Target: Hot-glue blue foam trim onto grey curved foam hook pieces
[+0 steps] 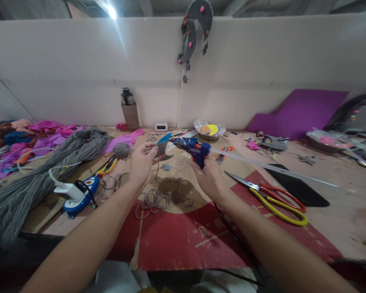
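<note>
A blue glue gun (193, 147) is gripped in my right hand (212, 175), its nozzle pointing left and a long clear glue stick (271, 167) trailing out of its back. Between the fingers of my left hand (143, 160) I hold a small piece partly wrapped in grey yarn (163, 142), with a blue end sticking up. The nozzle is close to this piece; whether they touch I cannot tell. Loose grey yarn (154, 201) lies coiled on the cardboard below. A small grey shape (166, 167) rests on the cardboard between my hands.
Scissors (262, 191) with red and yellow handles lie at right beside a black flat object (299, 187). On the left are a grey yarn hank (61, 167), a blue power strip (82, 197) and a yellow cutter (108, 165). A bottle (130, 112) stands at the back.
</note>
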Motion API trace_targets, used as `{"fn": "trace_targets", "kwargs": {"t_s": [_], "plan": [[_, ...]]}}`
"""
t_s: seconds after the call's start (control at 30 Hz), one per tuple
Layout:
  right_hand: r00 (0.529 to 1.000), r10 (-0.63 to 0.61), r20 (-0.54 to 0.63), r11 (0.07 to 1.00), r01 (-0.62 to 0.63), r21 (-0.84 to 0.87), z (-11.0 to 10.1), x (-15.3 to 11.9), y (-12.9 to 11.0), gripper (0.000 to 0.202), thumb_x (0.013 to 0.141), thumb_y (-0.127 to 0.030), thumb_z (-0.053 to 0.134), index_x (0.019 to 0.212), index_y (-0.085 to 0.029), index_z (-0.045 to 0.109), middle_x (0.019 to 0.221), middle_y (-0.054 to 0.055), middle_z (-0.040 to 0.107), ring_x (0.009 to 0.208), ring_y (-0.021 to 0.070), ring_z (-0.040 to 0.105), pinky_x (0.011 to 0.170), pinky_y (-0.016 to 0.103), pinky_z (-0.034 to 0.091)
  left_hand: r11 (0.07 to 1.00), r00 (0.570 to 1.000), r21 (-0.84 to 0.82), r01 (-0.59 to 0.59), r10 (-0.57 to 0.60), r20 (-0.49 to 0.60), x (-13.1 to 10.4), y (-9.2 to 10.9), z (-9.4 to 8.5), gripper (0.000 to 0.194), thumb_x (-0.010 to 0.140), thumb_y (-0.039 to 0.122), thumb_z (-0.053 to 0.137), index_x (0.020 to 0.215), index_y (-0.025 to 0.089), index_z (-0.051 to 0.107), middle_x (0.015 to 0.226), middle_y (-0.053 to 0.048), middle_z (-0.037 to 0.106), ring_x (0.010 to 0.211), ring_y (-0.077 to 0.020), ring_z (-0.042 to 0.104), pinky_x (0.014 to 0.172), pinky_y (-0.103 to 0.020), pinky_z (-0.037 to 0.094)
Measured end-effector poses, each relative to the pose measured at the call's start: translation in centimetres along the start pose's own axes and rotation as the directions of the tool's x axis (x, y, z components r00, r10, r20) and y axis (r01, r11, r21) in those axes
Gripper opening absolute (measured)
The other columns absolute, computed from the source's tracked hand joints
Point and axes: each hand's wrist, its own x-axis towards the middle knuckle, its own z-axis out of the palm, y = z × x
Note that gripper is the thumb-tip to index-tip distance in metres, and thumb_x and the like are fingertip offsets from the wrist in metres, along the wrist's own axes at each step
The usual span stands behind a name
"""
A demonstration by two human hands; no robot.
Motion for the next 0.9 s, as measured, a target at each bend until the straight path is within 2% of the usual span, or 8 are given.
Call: {"fn": "trace_targets", "kwargs": {"t_s": [0.13, 0.23, 0.33, 0.43, 0.6, 0.73, 0.83, 0.9], "plan": [[0.999, 0.024, -0.028, 1.0, -0.024, 0.0, 0.2, 0.3, 1.0, 0.031, 0.087, -0.031, 0.052, 0.114, -0.016, 0.057, 0.109, 0.015, 0.067, 0.097, 0.0278, 0.064, 0.087, 0.044, 0.051, 1.0, 1.0, -0.002, 0.018, -0.018, -0.019, -0.1, 0.3, 0.1, 0.025, 0.067, 0.023, 0.076, 0.082, 0.016, 0.058, 0.073, 0.0, 0.067, 0.068, -0.0131, 0.067, 0.077, -0.038, 0.061], [0.987, 0.159, 0.028, 0.987, -0.159, 0.005, 0.6, 1.2, 2.6, 0.027, 0.084, -0.036, 0.055, 0.102, -0.016, 0.058, 0.089, 0.009, 0.068, 0.082, 0.0243, 0.065, 0.076, 0.04, 0.053, 1.0, 1.0, 0.001, 0.019, -0.019, -0.023, 0.0, 0.5, 0.0, 0.024, 0.068, 0.023, 0.075, 0.083, 0.016, 0.058, 0.074, 0.001, 0.066, 0.068, -0.0125, 0.066, 0.077, -0.038, 0.061], [0.887, 0.393, 0.241, 0.919, -0.387, -0.074, 1.0, 2.3, 4.5, 0.02, 0.083, -0.034, 0.057, 0.092, -0.017, 0.058, 0.068, 0.002, 0.064, 0.059, 0.0187, 0.062, 0.059, 0.033, 0.051, 1.0, 1.0, 0.012, -0.01, 0.01, -0.011, 0.2, 0.2, -0.3, 0.023, 0.067, 0.024, 0.076, 0.082, 0.016, 0.059, 0.075, 0.0, 0.066, 0.068, -0.0128, 0.066, 0.077, -0.037, 0.06], [0.824, 0.459, 0.333, 0.888, -0.426, -0.17, 0.5, 3.1, 5.6, 0.017, 0.081, -0.033, 0.06, 0.074, -0.018, 0.057, 0.061, 0.003, 0.062, 0.056, 0.0199, 0.062, 0.058, 0.033, 0.05, 0.989, 0.994, 0.101, -0.105, 0.105, 0.003, 0.6, -0.1, -0.7, 0.02, 0.07, 0.027, 0.074, 0.083, 0.017, 0.063, 0.072, 0.0, 0.066, 0.065, -0.0125, 0.066, 0.075, -0.033, 0.059], [0.951, 0.286, 0.117, 0.935, -0.25, -0.251, -1.0, 2.7, 3.2, 0.019, 0.081, -0.03, 0.06, 0.066, -0.021, 0.052, 0.079, 0.01, 0.064, 0.09, 0.0287, 0.064, 0.087, 0.047, 0.047, 0.882, 0.955, 0.367, -0.295, 0.289, 0.074, 0.7, -0.2, -1.1, 0.013, 0.076, 0.025, 0.067, 0.086, 0.018, 0.068, 0.074, -0.002, 0.069, 0.067, -0.0135, 0.067, 0.067, -0.024, 0.053], [0.988, 0.08, 0.134, 0.965, -0.11, 0.237, 1.0, 2.1, -1.6, 0.017, 0.084, -0.035, 0.056, 0.094, -0.022, 0.052, 0.104, 0.009, 0.065, 0.101, 0.0218, 0.062, 0.092, 0.042, 0.047, 0.784, 0.91, 0.467, -0.41, 0.383, 0.157, 0.1, 0.1, -0.8, 0.013, 0.078, 0.023, 0.064, 0.089, 0.018, 0.068, 0.081, -0.002, 0.072, 0.071, -0.0141, 0.067, 0.068, -0.024, 0.053], [0.967, 0.102, 0.234, 0.728, -0.233, 0.645, 3.7, 2.3, -4.2, 0.024, 0.082, -0.035, 0.057, 0.1, -0.025, 0.044, 0.102, 0.004, 0.065, 0.095, 0.0154, 0.064, 0.091, 0.037, 0.049, 0.803, 0.915, 0.44, -0.403, 0.367, 0.169, 0.0, 0.1, -0.8, 0.014, 0.08, 0.025, 0.063, 0.091, 0.019, 0.067, 0.08, -0.002, 0.072, 0.069, -0.0141, 0.067, 0.065, -0.025, 0.053], [0.942, 0.145, 0.301, 0.588, -0.327, 0.74, 5.0, 2.4, -4.9, 0.028, 0.081, -0.034, 0.058, 0.102, -0.026, 0.04, 0.088, -0.002, 0.064, 0.075, 0.0125, 0.065, 0.08, 0.035, 0.053, 0.866, 0.943, 0.373, -0.333, 0.297, 0.151, 0.1, 0.0, -0.8, 0.015, 0.08, 0.027, 0.065, 0.091, 0.019, 0.066, 0.077, -0.002, 0.071, 0.066, -0.0141, 0.066, 0.062, -0.025, 0.053]]}}
